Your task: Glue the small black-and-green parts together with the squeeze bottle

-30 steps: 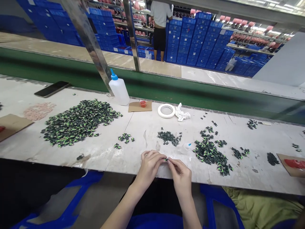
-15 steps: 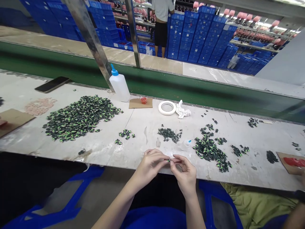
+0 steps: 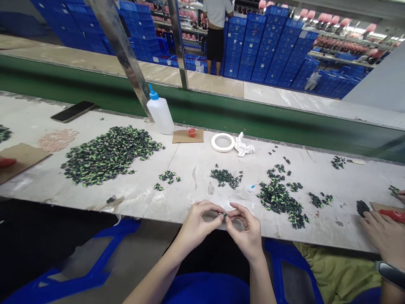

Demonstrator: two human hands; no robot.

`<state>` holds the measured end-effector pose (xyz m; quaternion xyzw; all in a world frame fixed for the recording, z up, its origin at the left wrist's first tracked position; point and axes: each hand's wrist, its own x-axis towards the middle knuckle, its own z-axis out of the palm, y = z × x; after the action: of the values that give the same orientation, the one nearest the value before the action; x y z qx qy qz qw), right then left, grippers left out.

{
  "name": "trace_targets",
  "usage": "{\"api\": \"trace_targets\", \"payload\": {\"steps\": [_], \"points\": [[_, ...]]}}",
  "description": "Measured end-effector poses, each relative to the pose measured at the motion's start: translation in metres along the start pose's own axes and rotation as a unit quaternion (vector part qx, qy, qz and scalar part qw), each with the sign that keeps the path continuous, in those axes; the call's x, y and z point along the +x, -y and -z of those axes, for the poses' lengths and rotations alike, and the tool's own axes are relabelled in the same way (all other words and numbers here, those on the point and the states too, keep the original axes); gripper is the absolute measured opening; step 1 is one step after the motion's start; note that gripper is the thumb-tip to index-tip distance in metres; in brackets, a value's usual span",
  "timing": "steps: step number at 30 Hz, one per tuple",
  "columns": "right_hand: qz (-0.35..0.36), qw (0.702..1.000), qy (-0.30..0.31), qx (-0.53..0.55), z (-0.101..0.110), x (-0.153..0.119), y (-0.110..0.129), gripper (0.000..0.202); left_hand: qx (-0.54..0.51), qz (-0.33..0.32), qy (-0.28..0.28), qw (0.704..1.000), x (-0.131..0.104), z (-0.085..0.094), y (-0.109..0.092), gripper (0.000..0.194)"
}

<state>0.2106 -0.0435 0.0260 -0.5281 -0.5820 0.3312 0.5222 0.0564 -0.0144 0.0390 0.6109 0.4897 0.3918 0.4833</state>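
Observation:
Above the table's near edge, my left hand [image 3: 200, 219] and my right hand [image 3: 248, 230] meet at the fingertips. Both pinch one small dark green piece [image 3: 224, 214] between them. Small dark green pieces [image 3: 225, 177] lie scattered just beyond my hands. A small clear bottle with a blue tip [image 3: 247, 191] lies beyond my right hand. To its right spreads a pile of black and green parts [image 3: 280, 198]. A larger pile of similar parts [image 3: 110, 154] covers the left of the table, with a small cluster [image 3: 169, 177] nearer my left hand.
At the back stand a white bottle [image 3: 160, 114], a red cap on cardboard [image 3: 191, 132], a tape roll [image 3: 222, 142] and crumpled tissue [image 3: 244, 146]. A phone [image 3: 73, 112] lies back left. Another person's hand [image 3: 384, 232] is at the right edge. Someone stands behind the divider.
Another person's hands have come in at the right edge, by the dark pile and cardboard. A red object now shows on the left cardboard. My hands stay together, nearly in the same place.

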Motion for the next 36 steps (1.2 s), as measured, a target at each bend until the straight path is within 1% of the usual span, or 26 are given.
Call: {"api": "trace_targets", "payload": {"steps": [5,8,11,13,14,15,16,18,19,20,21,22,23,24,25,27,29,32,36], "points": [[-0.008,1.000,0.012,-0.006,-0.001,0.001,-0.003,0.028,-0.029,0.023,0.003,0.999,-0.002,-0.003,0.002,0.008],[-0.005,1.000,0.013,-0.019,-0.001,-0.001,-0.006,0.029,-0.025,0.019,-0.002,1.000,-0.004,-0.007,0.004,0.008],[0.011,0.999,0.016,-0.038,0.002,-0.002,-0.007,0.028,-0.017,0.012,0.017,1.000,-0.006,-0.009,0.008,0.008],[0.027,0.998,0.024,-0.058,0.008,-0.002,-0.007,0.023,0.001,0.004,0.030,1.000,-0.006,-0.007,0.012,0.015],[0.036,0.996,0.025,-0.071,0.013,-0.002,-0.008,0.019,0.020,-0.003,0.023,1.000,-0.006,-0.004,0.016,0.021],[0.043,0.995,0.021,-0.087,0.020,-0.001,-0.010,0.014,0.045,-0.011,0.004,0.999,-0.005,0.002,0.020,0.027],[0.050,0.994,0.013,-0.102,0.028,-0.001,-0.013,0.009,0.076,-0.021,-0.028,0.997,-0.004,0.010,0.025,0.031],[0.048,0.990,-0.030,-0.130,0.047,0.002,-0.022,0.008,0.148,-0.032,-0.121,0.981,-0.001,0.032,0.036,0.026],[0.042,0.987,-0.050,-0.148,0.058,0.003,-0.026,0.010,0.188,-0.036,-0.171,0.967,-0.001,0.045,0.042,0.021],[0.029,0.981,-0.092,-0.170,0.068,0.005,-0.031,0.013,0.232,-0.033,-0.232,0.944,0.000,0.058,0.048,0.017],[0.018,0.971,-0.141,-0.194,0.076,0.007,-0.035,0.017,0.278,-0.023,-0.280,0.918,0.001,0.071,0.054,0.017],[0.016,0.960,-0.177,-0.217,0.083,0.010,-0.037,0.021,0.319,-0.006,-0.314,0.894,0.001,0.083,0.059,0.017],[0.021,0.949,-0.204,-0.241,0.088,0.013,-0.039,0.027,0.353,0.011,-0.328,0.876,0.002,0.093,0.064,0.017],[0.029,0.938,-0.219,-0.269,0.089,0.016,-0.040,0.035,0.380,0.022,-0.327,0.865,0.002,0.102,0.068,0.018],[0.038,0.928,-0.220,-0.299,0.088,0.019,-0.040,0.045,0.401,0.028,-0.322,0.857,0.003,0.107,0.070,0.018],[0.048,0.913,-0.192,-0.357,0.080,0.024,-0.041,0.063,0.429,0.026,-0.298,0.853,0.006,0.113,0.072,0.019],[0.051,0.908,-0.155,-0.386,0.068,0.029,-0.044,0.071,0.444,0.017,-0.267,0.855,0.010,0.114,0.071,0.022],[0.054,0.914,-0.129,-0.380,0.051,0.035,-0.052,0.066,0.446,0.017,-0.214,0.869,0.014,0.116,0.065,0.026],[0.068,0.925,-0.112,-0.357,0.039,0.041,-0.057,0.052,0.445,0.030,-0.157,0.881,0.015,0.120,0.058,0.022]]}}
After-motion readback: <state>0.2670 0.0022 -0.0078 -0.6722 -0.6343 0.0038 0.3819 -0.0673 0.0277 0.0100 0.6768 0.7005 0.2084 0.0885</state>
